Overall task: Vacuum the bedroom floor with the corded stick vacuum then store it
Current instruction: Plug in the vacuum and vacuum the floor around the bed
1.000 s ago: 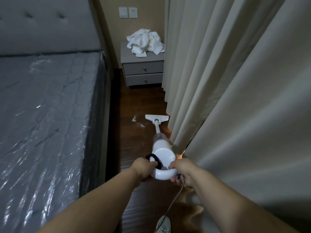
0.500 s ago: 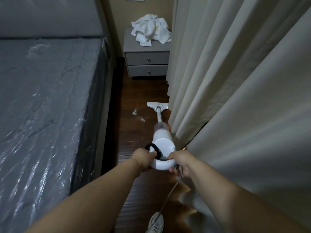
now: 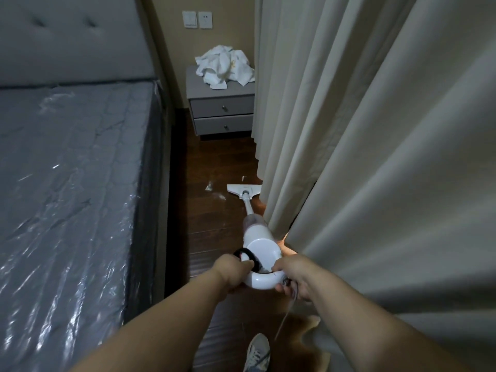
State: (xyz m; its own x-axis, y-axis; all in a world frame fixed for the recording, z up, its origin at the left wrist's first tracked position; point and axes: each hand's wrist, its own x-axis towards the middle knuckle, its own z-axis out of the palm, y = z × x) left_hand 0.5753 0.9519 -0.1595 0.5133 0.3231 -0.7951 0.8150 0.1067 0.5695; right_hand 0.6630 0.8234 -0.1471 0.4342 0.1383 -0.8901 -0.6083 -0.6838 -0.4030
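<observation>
Beside curtain (image 3: 349, 130), vacuum (image 3: 259, 245) pulled back.

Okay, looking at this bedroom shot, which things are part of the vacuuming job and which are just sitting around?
Job: stick vacuum, left hand, right hand, cord, floor scraps.
Lying about: crumpled cloths, nightstand, mattress, curtain.

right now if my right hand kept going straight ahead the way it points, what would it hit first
Most likely the vacuum's own white body, since the right hand grips the loop handle right behind it. Past that, the line runs close along the curtain edge; depth is hard to judge.
</observation>
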